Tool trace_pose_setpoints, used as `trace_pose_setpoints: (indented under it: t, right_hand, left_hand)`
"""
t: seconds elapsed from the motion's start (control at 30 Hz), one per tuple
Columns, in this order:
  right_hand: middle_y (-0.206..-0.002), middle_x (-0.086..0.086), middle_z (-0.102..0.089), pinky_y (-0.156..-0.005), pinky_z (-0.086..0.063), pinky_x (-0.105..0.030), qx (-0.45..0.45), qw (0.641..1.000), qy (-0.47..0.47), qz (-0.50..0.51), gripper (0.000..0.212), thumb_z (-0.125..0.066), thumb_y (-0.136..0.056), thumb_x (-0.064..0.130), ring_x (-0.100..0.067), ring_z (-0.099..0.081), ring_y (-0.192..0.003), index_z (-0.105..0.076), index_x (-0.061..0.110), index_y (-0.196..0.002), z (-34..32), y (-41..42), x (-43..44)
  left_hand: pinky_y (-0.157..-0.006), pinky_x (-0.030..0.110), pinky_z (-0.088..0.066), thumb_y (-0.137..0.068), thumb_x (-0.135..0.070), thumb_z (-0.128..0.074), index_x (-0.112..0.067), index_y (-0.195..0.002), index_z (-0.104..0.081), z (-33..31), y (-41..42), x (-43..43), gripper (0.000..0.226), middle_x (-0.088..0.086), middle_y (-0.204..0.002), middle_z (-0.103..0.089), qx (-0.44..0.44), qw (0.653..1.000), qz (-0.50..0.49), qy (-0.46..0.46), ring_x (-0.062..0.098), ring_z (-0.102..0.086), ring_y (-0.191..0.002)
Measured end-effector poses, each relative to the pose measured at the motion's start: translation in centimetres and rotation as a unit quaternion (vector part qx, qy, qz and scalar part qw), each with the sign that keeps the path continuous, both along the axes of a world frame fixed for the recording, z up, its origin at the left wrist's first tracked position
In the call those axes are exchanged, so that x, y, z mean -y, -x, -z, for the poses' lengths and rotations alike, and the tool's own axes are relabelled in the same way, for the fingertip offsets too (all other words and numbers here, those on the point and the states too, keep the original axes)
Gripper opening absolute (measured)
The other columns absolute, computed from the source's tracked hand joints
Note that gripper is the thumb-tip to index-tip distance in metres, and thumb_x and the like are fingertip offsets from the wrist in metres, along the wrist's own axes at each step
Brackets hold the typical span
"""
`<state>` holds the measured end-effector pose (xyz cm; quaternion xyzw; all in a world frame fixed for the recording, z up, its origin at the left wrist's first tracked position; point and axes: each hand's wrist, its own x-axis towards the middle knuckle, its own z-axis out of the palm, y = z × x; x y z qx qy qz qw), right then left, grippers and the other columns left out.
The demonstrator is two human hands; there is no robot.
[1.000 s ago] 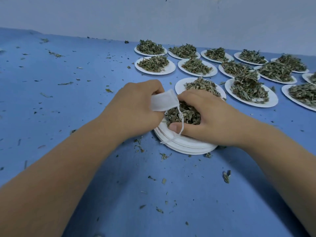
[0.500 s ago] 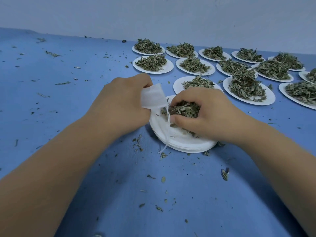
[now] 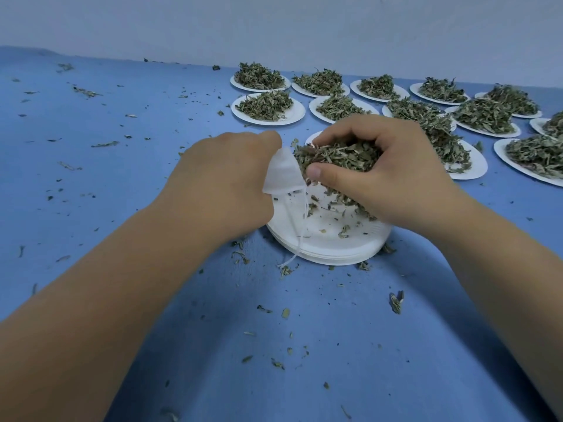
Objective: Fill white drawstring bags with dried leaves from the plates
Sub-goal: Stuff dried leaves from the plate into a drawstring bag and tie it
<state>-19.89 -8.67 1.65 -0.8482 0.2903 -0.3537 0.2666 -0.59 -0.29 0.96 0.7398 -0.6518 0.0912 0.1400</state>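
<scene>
My left hand (image 3: 222,184) grips a small white drawstring bag (image 3: 283,175), its strings (image 3: 294,236) hanging down over the edge of a stack of white plates (image 3: 335,248). My right hand (image 3: 380,172) is curled round a big clump of dried green leaves (image 3: 338,156), lifted above the stack and held right beside the bag. Only loose leaf crumbs lie on the top plate beneath. The bag's mouth is hidden between the two hands.
Several white plates heaped with dried leaves, such as one plate (image 3: 268,109) at the back, stand in rows across the far right of the blue table (image 3: 122,178). Leaf bits are scattered over the table, including one larger piece (image 3: 396,301).
My right hand has scooped the leaves off the top plate and lifted them toward the bag. My left hand has tipped the bag and moved it slightly left and up.
</scene>
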Motion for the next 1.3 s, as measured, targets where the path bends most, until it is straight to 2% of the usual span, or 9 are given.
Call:
trace_pose_setpoints:
  t: [0.17, 0.37, 0.53, 0.7, 0.83, 0.93, 1.0, 1.17, 1.3]
  right_hand:
    - [-0.092, 0.007, -0.075, -0.079, -0.057, -0.023, 0.013, 0.999, -0.022, -0.033, 0.022, -0.088, -0.078, 0.025, -0.007, -0.071, -0.086, -0.077, 0.024, -0.098, -0.5, 0.1, -0.2]
    - [-0.099, 0.018, -0.073, -0.086, -0.045, -0.006, -0.025, 0.999, -0.037, -0.023, 0.028, -0.088, -0.077, 0.024, 0.009, -0.065, -0.098, -0.073, 0.026, -0.100, 0.0, -0.2, 0.0]
    - [-0.083, 0.011, -0.070, -0.072, -0.051, -0.017, -0.011, 0.999, -0.032, -0.008, 0.020, -0.088, -0.075, 0.026, -0.002, -0.064, -0.076, -0.073, 0.019, -0.085, 0.3, -0.6, -0.3]
    - [-0.096, 0.011, -0.073, -0.089, -0.051, -0.024, -0.011, 0.997, -0.078, -0.023, 0.013, -0.080, -0.082, 0.017, -0.007, -0.068, -0.094, -0.076, 0.026, -0.090, -0.1, -0.5, -0.1]
    - [-0.104, -0.018, -0.074, -0.088, -0.055, -0.058, -0.047, 0.986, -0.152, -0.046, 0.033, -0.064, -0.087, 0.003, -0.045, -0.065, -0.098, -0.076, 0.030, -0.099, -0.1, -0.1, 0.4]
    - [-0.097, 0.014, -0.075, -0.091, -0.056, -0.027, -0.034, 0.991, -0.117, -0.052, 0.041, -0.071, -0.084, -0.004, -0.008, -0.071, -0.097, -0.073, 0.034, -0.098, -0.2, 0.2, 0.4]
    - [-0.098, 0.018, -0.072, -0.088, -0.046, -0.008, -0.024, 0.995, -0.089, -0.037, 0.034, -0.079, -0.079, 0.000, 0.009, -0.064, -0.100, -0.068, 0.029, -0.094, -0.3, 0.1, 0.6]
    - [-0.082, 0.011, -0.064, -0.073, -0.046, -0.013, 0.004, 0.998, -0.067, -0.006, 0.027, -0.075, -0.071, -0.002, 0.001, -0.065, -0.084, -0.060, 0.017, -0.083, 0.4, -0.7, 0.7]
    - [-0.070, 0.012, -0.047, -0.058, -0.035, -0.024, -0.034, 0.998, -0.047, 0.040, 0.023, -0.071, -0.071, 0.008, -0.007, -0.039, -0.061, -0.053, 0.016, -0.083, 0.8, -1.0, 0.7]
  left_hand:
    - [-0.049, 0.030, -0.020, -0.067, -0.016, -0.058, -0.027, -0.073, -0.028, -0.1, 0.6, 0.1, 0.032, -0.005, -0.069, -0.043, -0.010, 1.000, 0.015, 0.011, 0.012, -0.038, -0.059]
    - [-0.049, 0.030, -0.019, -0.070, -0.024, -0.062, -0.028, -0.071, -0.029, 0.3, 1.6, 0.4, 0.034, -0.005, -0.065, -0.042, -0.049, 0.998, 0.036, 0.018, 0.012, -0.037, -0.058]
    - [-0.048, 0.031, -0.021, -0.074, -0.021, -0.061, -0.022, -0.085, -0.041, 0.4, 2.0, 1.4, 0.022, -0.002, -0.067, -0.045, -0.064, 0.996, 0.053, 0.016, 0.013, -0.040, -0.061]
    - [-0.049, 0.030, -0.020, -0.073, -0.015, -0.059, -0.022, -0.090, -0.043, -0.1, 2.5, 2.5, 0.025, -0.003, -0.070, -0.044, -0.088, 0.990, 0.108, -0.016, 0.011, -0.042, -0.063]
    - [-0.048, 0.031, -0.021, -0.072, -0.011, -0.061, -0.022, -0.120, -0.044, 0.1, 2.8, 3.0, 0.052, -0.004, -0.071, -0.044, -0.107, 0.988, 0.102, -0.030, 0.009, -0.043, -0.063]
    - [-0.046, 0.030, -0.020, -0.072, -0.008, -0.062, -0.024, -0.122, -0.040, 0.0, 2.9, 3.1, 0.057, -0.003, -0.065, -0.042, -0.116, 0.987, 0.107, -0.017, 0.011, -0.043, -0.057]
    - [-0.046, 0.030, -0.019, -0.070, -0.005, -0.061, -0.025, -0.113, -0.036, -0.1, 3.0, 3.1, 0.053, -0.002, -0.060, -0.039, -0.113, 0.987, 0.115, -0.011, 0.012, -0.040, -0.053]
    - [-0.046, 0.029, -0.017, -0.065, 0.002, -0.058, -0.019, -0.103, -0.030, 0.2, 3.6, 3.3, 0.052, 0.001, -0.058, -0.036, -0.097, 0.984, 0.148, -0.013, 0.016, -0.037, -0.049]
    - [-0.045, 0.029, -0.022, -0.065, 0.003, -0.056, -0.016, -0.128, -0.031, 0.3, 3.7, 3.6, 0.071, 0.006, -0.067, -0.049, -0.097, 0.983, 0.155, -0.027, 0.017, -0.040, -0.049]
